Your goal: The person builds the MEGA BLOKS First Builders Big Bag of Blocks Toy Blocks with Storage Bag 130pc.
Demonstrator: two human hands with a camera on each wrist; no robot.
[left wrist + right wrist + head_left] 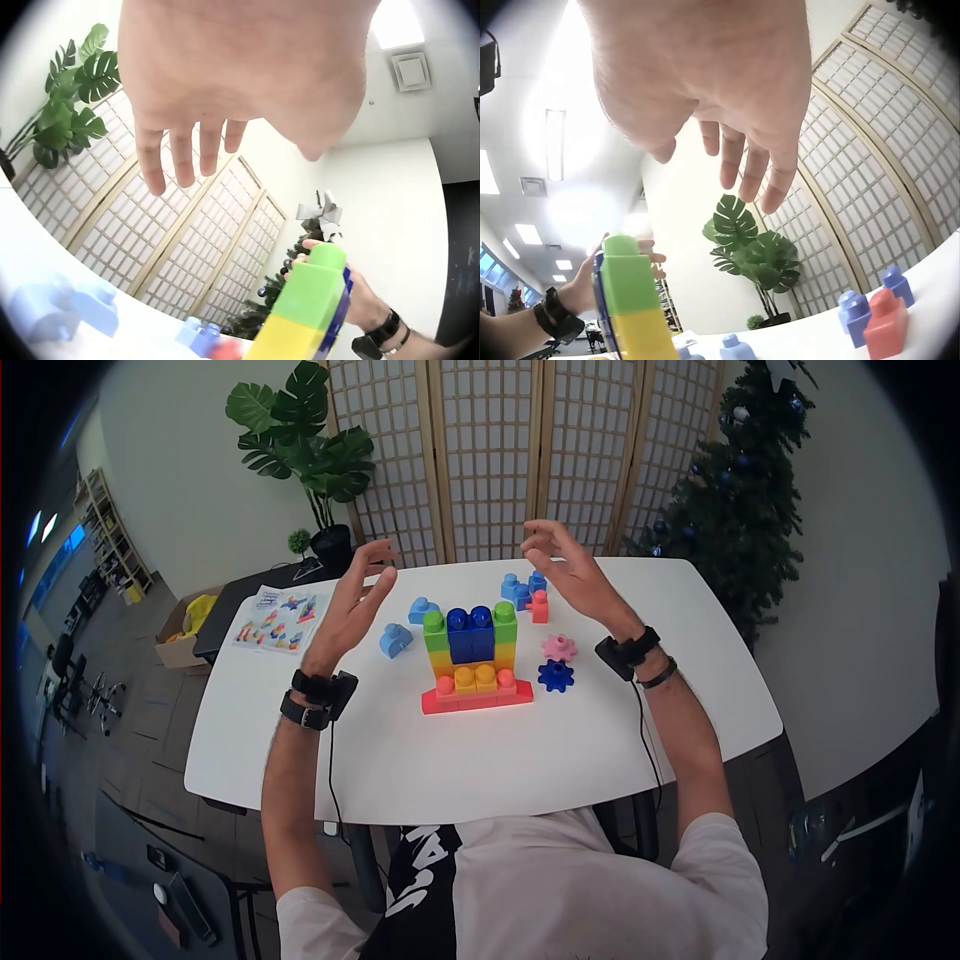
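A structure of toy building blocks (470, 638) stands upright on the white table (400, 770). Its long red base carries yellow blocks, green-topped columns at both sides and dark blue blocks (471, 645) between them. Behind it to the left, my left hand (350, 605) is raised over the table, fingers loosely extended and holding nothing. On the other side my right hand (578, 580) hovers likewise, its palm turned inward and nothing in its grasp. Both wrist views show the fingers relaxed and apart from the green and yellow column (304, 304).
Light blue blocks (396, 641) lie left of the structure. To its right are a pink gear (559, 648) and a dark blue gear (556, 676). Blue blocks and a red block (539, 606) sit behind. A printed sheet (280, 622) lies at the far left.
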